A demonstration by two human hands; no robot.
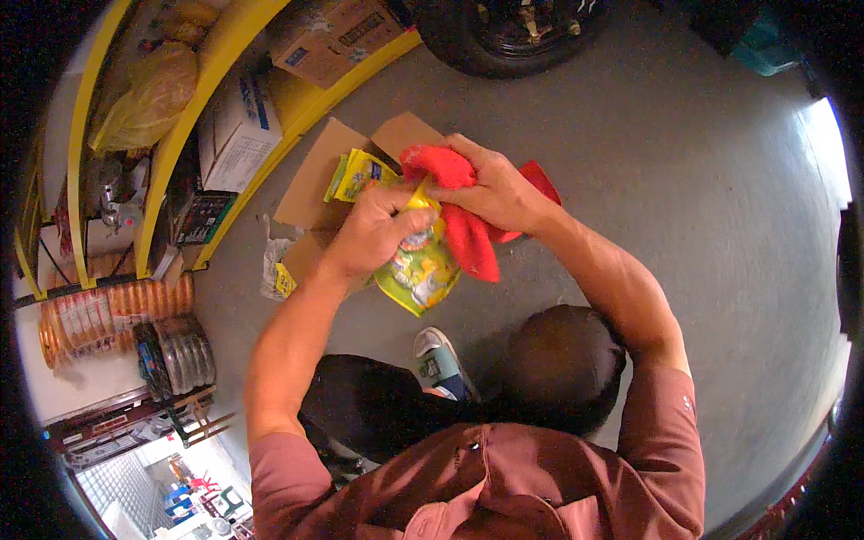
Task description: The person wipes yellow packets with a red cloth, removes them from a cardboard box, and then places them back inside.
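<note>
My left hand grips the upper part of a yellow-green printed plastic pouch, which hangs below my fingers. A red cloth is bunched in my right hand, its folds hanging on both sides of the fingers. The fingers of my right hand are at the top edge of the pouch, close to my left thumb. Just beyond my hands, an open cardboard box stands on the floor with yellow packets in it. My left hand and forearm hide part of the box.
Yellow metal shelving at the left holds cardboard boxes and a yellow plastic bag. A vehicle wheel stands beyond the box. Clear plastic packaging lies beside the box. My shoe is on the grey floor.
</note>
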